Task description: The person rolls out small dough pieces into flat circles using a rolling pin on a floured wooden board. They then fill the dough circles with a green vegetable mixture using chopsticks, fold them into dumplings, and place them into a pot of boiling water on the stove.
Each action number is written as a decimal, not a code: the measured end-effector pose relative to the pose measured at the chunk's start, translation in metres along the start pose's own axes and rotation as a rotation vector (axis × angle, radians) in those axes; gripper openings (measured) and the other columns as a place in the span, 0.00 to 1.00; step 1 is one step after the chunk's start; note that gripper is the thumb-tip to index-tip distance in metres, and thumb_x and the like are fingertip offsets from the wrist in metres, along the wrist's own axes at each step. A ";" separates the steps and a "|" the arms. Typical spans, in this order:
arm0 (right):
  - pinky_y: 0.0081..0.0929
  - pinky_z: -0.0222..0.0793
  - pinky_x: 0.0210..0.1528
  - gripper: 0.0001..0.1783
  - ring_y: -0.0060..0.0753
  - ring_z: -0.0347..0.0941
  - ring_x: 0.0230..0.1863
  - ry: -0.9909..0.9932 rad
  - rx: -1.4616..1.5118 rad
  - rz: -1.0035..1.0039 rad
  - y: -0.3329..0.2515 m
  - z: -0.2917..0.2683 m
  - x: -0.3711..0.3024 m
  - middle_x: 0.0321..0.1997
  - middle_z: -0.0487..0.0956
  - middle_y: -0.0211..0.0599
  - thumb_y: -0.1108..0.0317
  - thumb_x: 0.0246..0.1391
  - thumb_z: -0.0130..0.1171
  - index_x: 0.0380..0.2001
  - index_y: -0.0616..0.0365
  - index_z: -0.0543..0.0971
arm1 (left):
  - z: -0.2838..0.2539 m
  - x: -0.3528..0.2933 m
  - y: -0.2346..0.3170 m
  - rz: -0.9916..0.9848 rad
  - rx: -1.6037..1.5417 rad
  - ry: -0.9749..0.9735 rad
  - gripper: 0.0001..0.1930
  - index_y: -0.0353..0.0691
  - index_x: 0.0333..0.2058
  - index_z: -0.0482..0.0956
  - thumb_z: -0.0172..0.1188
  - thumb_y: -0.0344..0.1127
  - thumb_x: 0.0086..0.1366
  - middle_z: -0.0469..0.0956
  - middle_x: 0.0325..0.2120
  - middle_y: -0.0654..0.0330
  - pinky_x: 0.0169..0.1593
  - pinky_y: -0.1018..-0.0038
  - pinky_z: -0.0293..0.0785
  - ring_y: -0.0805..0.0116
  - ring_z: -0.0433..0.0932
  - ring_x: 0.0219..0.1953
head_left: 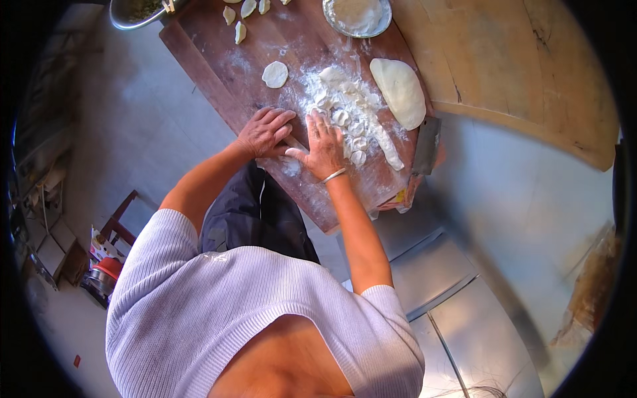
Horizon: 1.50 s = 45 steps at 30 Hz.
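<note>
My left hand (267,132) rests low on the floured wooden board (225,66), its fingers bent together over a short tan stick that looks like a thin rolling pin (292,142). Most of the stick is hidden under the hands. Just right of it my right hand (323,149), with a bangle at the wrist, lies with its fingers stretched toward small dough pieces (341,118) in loose flour. Its thumb points at the stick. A dough strip (390,149) lies right of these pieces. One flat round wrapper (275,74) sits beyond my left hand.
A large dough lump (399,93) lies at the board's right side, near a broad knife blade (426,146). Farther back stand a bowl of flour (358,33) and several folded dumplings (240,32). A metal bowl with filling (126,25) is at the far left.
</note>
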State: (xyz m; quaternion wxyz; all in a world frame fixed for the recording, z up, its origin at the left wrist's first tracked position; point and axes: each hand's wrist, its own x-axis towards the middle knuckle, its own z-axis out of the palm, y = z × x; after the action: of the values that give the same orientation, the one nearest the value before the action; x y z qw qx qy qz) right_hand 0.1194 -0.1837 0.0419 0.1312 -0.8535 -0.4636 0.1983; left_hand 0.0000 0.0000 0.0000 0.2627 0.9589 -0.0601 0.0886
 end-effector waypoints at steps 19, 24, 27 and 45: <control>0.46 0.65 0.63 0.38 0.62 0.67 0.63 0.399 0.137 0.183 0.012 -0.020 -0.006 0.66 0.67 0.60 0.54 0.54 0.64 0.61 0.68 0.68 | -0.005 -0.004 0.002 -0.004 -0.030 -0.060 0.28 0.44 0.41 0.74 0.71 0.54 0.47 0.68 0.60 0.54 0.62 0.53 0.63 0.51 0.69 0.59; 0.45 0.72 0.48 0.18 0.55 0.77 0.45 0.409 0.211 0.489 0.026 0.030 -0.107 0.44 0.80 0.53 0.65 0.55 0.62 0.47 0.65 0.80 | -0.002 0.000 0.002 0.020 -0.022 -0.077 0.27 0.46 0.40 0.74 0.72 0.52 0.45 0.70 0.58 0.57 0.63 0.54 0.62 0.54 0.68 0.59; 0.44 0.72 0.50 0.18 0.51 0.75 0.46 0.422 0.238 0.591 0.022 0.044 -0.107 0.43 0.79 0.49 0.66 0.52 0.64 0.46 0.59 0.81 | -0.006 0.002 0.008 0.044 0.019 -0.112 0.26 0.46 0.39 0.75 0.72 0.52 0.43 0.72 0.54 0.60 0.64 0.54 0.62 0.56 0.69 0.58; 0.53 0.66 0.56 0.36 0.57 0.70 0.55 0.474 -0.023 0.717 -0.001 0.045 -0.153 0.54 0.73 0.51 0.46 0.55 0.62 0.61 0.57 0.70 | -0.036 -0.032 0.047 -0.085 0.092 -0.128 0.23 0.45 0.34 0.76 0.72 0.50 0.42 0.76 0.45 0.65 0.65 0.53 0.59 0.62 0.72 0.53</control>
State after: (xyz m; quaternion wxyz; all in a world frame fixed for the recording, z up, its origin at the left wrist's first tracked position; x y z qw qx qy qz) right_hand 0.0224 -0.3104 0.0355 0.1474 -0.9840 -0.0969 0.0244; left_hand -0.0444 -0.0194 0.0474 0.2176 0.9753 -0.0319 0.0183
